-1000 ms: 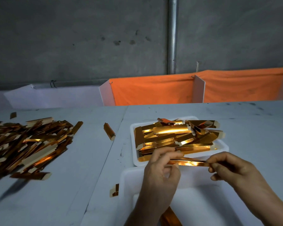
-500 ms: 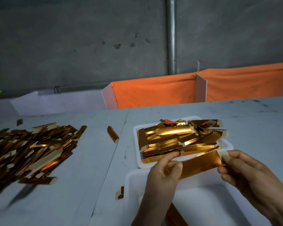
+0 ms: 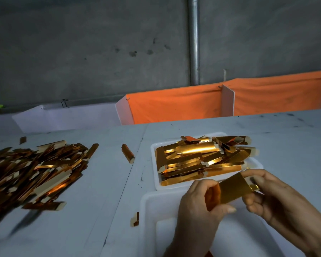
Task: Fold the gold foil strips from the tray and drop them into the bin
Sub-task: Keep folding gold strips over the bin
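A white tray [image 3: 154, 151] holds several gold foil strips [image 3: 198, 160] in a loose heap. Just in front of it stands a white bin [image 3: 150, 206], seen from above. Over the bin's far edge I hold one gold foil strip [image 3: 232, 190] flat side up between both hands. My left hand [image 3: 196, 203] pinches its left end, thumb and fingers curled round it. My right hand [image 3: 271, 197] pinches its right end. Inside the bin a bit of gold shows at the bottom edge, mostly hidden by my left arm.
A big pile of gold strips [image 3: 30, 171] covers the table's left side. Single strips lie loose near the tray [image 3: 127, 153], beside the bin [image 3: 135, 218] and far left [image 3: 23, 140]. Orange cloth dividers [image 3: 174, 102] and a white box [image 3: 67, 117] line the table's back edge.
The strip was edge-on a second ago; my hands have turned it so its broad face shows and brought its ends closer together. The view has tilted slightly.
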The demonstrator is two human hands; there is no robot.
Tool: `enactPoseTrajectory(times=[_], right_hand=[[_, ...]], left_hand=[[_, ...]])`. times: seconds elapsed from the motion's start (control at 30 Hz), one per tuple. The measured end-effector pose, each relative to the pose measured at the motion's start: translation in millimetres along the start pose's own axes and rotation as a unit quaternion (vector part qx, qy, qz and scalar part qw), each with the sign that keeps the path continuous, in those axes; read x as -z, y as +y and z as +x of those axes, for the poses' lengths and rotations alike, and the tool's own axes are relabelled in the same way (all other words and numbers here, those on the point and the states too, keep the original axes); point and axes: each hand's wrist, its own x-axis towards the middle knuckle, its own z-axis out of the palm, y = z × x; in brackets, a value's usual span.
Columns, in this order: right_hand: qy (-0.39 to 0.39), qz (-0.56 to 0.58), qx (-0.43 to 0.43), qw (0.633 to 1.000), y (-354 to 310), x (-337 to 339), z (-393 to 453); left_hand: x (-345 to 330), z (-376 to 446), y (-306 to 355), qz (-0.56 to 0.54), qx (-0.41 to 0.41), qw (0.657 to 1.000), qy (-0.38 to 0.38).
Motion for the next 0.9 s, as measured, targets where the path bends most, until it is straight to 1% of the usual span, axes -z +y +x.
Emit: enactPoseTrajectory(times=[0.1, 0.17, 0.3, 0.43, 0.63, 0.7, 0.8, 0.87, 0.9], right_hand=[[0.011, -0.041, 0.028, 0.999, 1.6, -0.3, 1.9], [0.023, -0.076, 0.042, 0.996, 1.2, -0.2, 2.8], [0.042, -0.138, 0.048, 0.988, 1.3, -1.9, 6.0], [0.033, -0.173, 0.059, 0.983, 1.8, -5.0, 7.4], [0.031, -0.181, 0.074, 0.98, 4.0, -6.6, 8.1], [0.032, -0.174, 0.08, 0.981, 4.0, -6.5, 7.8], [0.038, -0.165, 0.089, 0.982, 2.9, -5.1, 8.1], [0.03, -0.138, 0.087, 0.986, 2.2, -5.3, 7.9], [0.018, -0.127, 0.084, 0.988, 1.4, -6.0, 7.1]], left_hand=[[1.3, 0.9, 1.4, -0.088, 0.029, 0.995, -0.033], [1.3, 1.6, 0.1, -0.114, 0.032, 0.992, -0.048], [1.0, 4.1, -1.2, -0.109, 0.037, 0.993, -0.033], [-0.2, 5.8, -4.1, -0.117, 0.048, 0.992, -0.023], [-1.0, 6.9, -3.4, -0.133, 0.075, 0.988, -0.032], [-1.3, 7.6, -3.5, -0.121, 0.077, 0.989, -0.029], [-2.0, 7.6, -1.2, -0.058, 0.06, 0.996, -0.005], [-4.7, 6.6, 0.7, 0.029, 0.023, 0.998, 0.045], [-6.0, 5.7, 1.7, 0.095, -0.028, 0.991, 0.093]])
